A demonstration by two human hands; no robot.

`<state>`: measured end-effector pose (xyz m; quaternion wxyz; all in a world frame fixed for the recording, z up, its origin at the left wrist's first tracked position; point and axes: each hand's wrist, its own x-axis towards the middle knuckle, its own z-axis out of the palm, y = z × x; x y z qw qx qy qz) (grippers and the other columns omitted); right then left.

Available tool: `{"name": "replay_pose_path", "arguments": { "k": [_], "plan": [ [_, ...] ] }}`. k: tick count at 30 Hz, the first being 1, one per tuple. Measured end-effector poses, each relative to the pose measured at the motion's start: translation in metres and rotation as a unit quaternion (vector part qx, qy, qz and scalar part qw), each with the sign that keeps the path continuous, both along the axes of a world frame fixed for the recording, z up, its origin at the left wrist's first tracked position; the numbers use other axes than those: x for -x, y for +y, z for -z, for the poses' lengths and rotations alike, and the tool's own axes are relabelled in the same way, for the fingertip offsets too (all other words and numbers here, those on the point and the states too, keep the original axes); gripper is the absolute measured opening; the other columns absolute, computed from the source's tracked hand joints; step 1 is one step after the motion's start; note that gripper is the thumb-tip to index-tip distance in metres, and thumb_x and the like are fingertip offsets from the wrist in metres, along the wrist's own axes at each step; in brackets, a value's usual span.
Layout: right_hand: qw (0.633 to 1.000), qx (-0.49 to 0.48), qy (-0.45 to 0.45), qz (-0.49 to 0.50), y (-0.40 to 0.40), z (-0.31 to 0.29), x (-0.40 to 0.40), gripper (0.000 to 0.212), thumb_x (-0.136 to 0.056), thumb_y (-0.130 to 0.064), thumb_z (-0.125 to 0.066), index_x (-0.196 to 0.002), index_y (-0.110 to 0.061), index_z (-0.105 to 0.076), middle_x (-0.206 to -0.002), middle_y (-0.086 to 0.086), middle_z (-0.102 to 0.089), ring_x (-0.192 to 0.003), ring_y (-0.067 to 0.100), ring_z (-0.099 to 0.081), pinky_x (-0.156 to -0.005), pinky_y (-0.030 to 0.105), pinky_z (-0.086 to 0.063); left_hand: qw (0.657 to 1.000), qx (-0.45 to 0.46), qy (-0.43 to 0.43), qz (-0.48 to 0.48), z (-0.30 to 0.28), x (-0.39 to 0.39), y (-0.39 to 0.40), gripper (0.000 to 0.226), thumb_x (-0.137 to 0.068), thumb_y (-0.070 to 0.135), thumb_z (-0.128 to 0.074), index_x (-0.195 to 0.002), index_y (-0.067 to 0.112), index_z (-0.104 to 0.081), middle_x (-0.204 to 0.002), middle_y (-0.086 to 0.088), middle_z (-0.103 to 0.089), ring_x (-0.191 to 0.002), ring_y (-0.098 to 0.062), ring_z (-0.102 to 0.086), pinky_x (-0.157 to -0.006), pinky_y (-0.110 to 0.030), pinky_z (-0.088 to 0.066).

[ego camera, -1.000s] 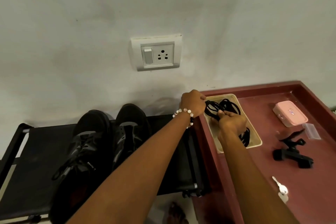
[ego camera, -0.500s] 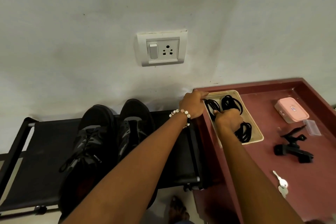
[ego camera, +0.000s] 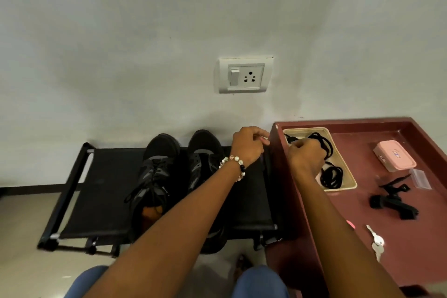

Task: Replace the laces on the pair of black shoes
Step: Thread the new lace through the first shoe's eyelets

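Shoes: your pair of black shoes [ego camera: 180,172] sits side by side on the low black rack [ego camera: 101,198], toes toward the wall; your left forearm crosses over the right-hand shoe.
Laces: black laces [ego camera: 332,174] lie coiled in the cream tray [ego camera: 352,182] at the far left corner of the maroon table [ego camera: 411,256].
Right hand: your right hand [ego camera: 306,159] is over the tray, fingers curled around a lace strand and hiding the tray's middle.
Left hand: your left hand [ego camera: 249,144], beaded bracelet [ego camera: 234,164] at the wrist, hangs just left of the table edge, fingers curled; a thin pale thing shows at the fingertips, but you cannot tell what.
Around: right of the tray lie a pink box [ego camera: 394,156], a black clamp [ego camera: 394,202] and, nearer you, keys [ego camera: 376,243].
Wall: a socket plate [ego camera: 245,75] sits above the rack.
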<state>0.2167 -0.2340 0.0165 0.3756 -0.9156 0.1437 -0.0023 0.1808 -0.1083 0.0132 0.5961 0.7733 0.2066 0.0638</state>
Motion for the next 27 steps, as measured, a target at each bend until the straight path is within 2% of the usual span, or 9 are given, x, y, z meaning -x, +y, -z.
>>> {"name": "replay_pose_path", "arguments": {
  "k": [3, 6, 9, 12, 16, 19, 21, 24, 27],
  "plan": [
    [0.999, -0.029, -0.013, -0.028, 0.021, -0.016, 0.024, 0.015, -0.091, -0.018, -0.064, -0.096, -0.008, -0.074, -0.100, 0.020, -0.069, -0.098, 0.039, -0.062, -0.077, 0.034, -0.046, 0.998, 0.019, -0.018, -0.050, -0.015, 0.037, 0.025, 0.029, -0.094, -0.007, -0.045, -0.099, 0.004, -0.071, -0.087, -0.011, -0.073, -0.072, -0.011, -0.066, -0.067, -0.018, -0.057],
    [0.994, -0.063, -0.042, -0.072, 0.046, -0.026, 0.054, 0.012, -0.090, -0.015, -0.066, -0.093, -0.009, -0.076, -0.097, 0.012, -0.071, -0.093, 0.030, -0.064, -0.073, 0.026, -0.043, 0.993, 0.037, -0.033, -0.107, -0.030, 0.080, 0.055, 0.030, -0.095, -0.005, -0.044, -0.097, 0.008, -0.071, -0.086, -0.009, -0.073, -0.070, -0.012, -0.066, -0.068, -0.020, -0.057],
    [0.988, -0.103, -0.050, -0.100, 0.071, -0.034, 0.084, 0.008, -0.087, -0.016, -0.070, -0.090, -0.011, -0.076, -0.092, 0.007, -0.074, -0.088, 0.026, -0.068, -0.080, 0.033, -0.055, 0.987, 0.039, -0.032, -0.156, -0.042, 0.122, 0.084, 0.028, -0.096, -0.003, -0.045, -0.096, 0.010, -0.071, -0.085, -0.006, -0.073, -0.062, -0.012, -0.064, -0.067, -0.023, -0.057],
    [0.980, -0.141, -0.028, -0.136, 0.099, -0.040, 0.115, 0.004, -0.084, -0.015, -0.073, -0.081, -0.016, -0.076, -0.077, 0.001, -0.072, -0.078, 0.023, -0.070, -0.082, 0.041, -0.058, 0.980, 0.019, -0.027, -0.195, -0.049, 0.163, 0.114, 0.029, -0.096, -0.001, -0.046, -0.095, 0.012, -0.072, -0.083, -0.002, -0.073, -0.058, -0.011, -0.062, -0.061, -0.022, -0.051],
    [0.962, -0.167, -0.013, -0.216, 0.135, -0.041, 0.152, 0.015, -0.084, -0.015, -0.074, -0.073, -0.025, -0.071, -0.070, -0.004, -0.070, -0.071, 0.018, -0.070, -0.081, 0.036, -0.059, 0.965, 0.011, -0.017, -0.262, -0.044, 0.210, 0.146, 0.026, -0.094, -0.002, -0.049, -0.096, 0.009, -0.072, -0.079, -0.003, -0.073, -0.064, -0.013, -0.066, -0.067, -0.023, -0.057],
    [0.943, -0.165, 0.005, -0.290, 0.156, -0.033, 0.171, 0.010, -0.088, -0.010, -0.069, -0.082, -0.017, -0.073, -0.075, 0.001, -0.071, -0.072, 0.017, -0.069, -0.074, 0.032, -0.059, 0.961, -0.021, 0.013, -0.277, -0.028, 0.234, 0.163, 0.021, -0.091, 0.001, -0.057, -0.096, 0.012, -0.073, -0.079, 0.003, -0.072, -0.073, -0.009, -0.067, -0.078, -0.023, -0.056],
    [0.932, -0.141, 0.003, -0.335, 0.168, -0.025, 0.177, 0.006, -0.088, -0.012, -0.069, -0.091, -0.012, -0.075, -0.083, 0.003, -0.073, -0.080, 0.016, -0.069, -0.080, 0.031, -0.058, 0.962, -0.046, 0.034, -0.267, -0.014, 0.245, 0.169, 0.016, -0.089, 0.004, -0.062, -0.097, 0.014, -0.073, -0.083, 0.005, -0.071, -0.079, -0.006, -0.066, -0.085, -0.023, -0.054],
    [0.916, -0.083, 0.003, -0.392, 0.181, -0.011, 0.183, 0.018, -0.089, -0.014, -0.069, -0.105, -0.007, -0.073, -0.101, 0.006, -0.073, -0.096, 0.017, -0.067, -0.090, 0.025, -0.050, 0.968, -0.081, 0.047, -0.235, 0.003, 0.251, 0.170, 0.015, -0.089, 0.013, -0.067, -0.102, 0.012, -0.073, -0.094, 0.000, -0.072, -0.086, -0.007, -0.063, -0.086, -0.023, -0.052],
    [0.902, -0.058, 0.013, -0.429, 0.184, 0.001, 0.185, 0.027, -0.091, -0.014, -0.066, -0.116, -0.006, -0.069, -0.114, 0.008, -0.070, -0.108, 0.020, -0.064, -0.097, 0.028, -0.048, 0.978, -0.081, 0.037, -0.186, 0.015, 0.248, 0.167, 0.023, -0.086, 0.020, -0.071, -0.108, 0.012, -0.071, -0.100, -0.001, -0.071, -0.091, -0.009, -0.065, -0.087, -0.024, -0.053]
  ]
}}
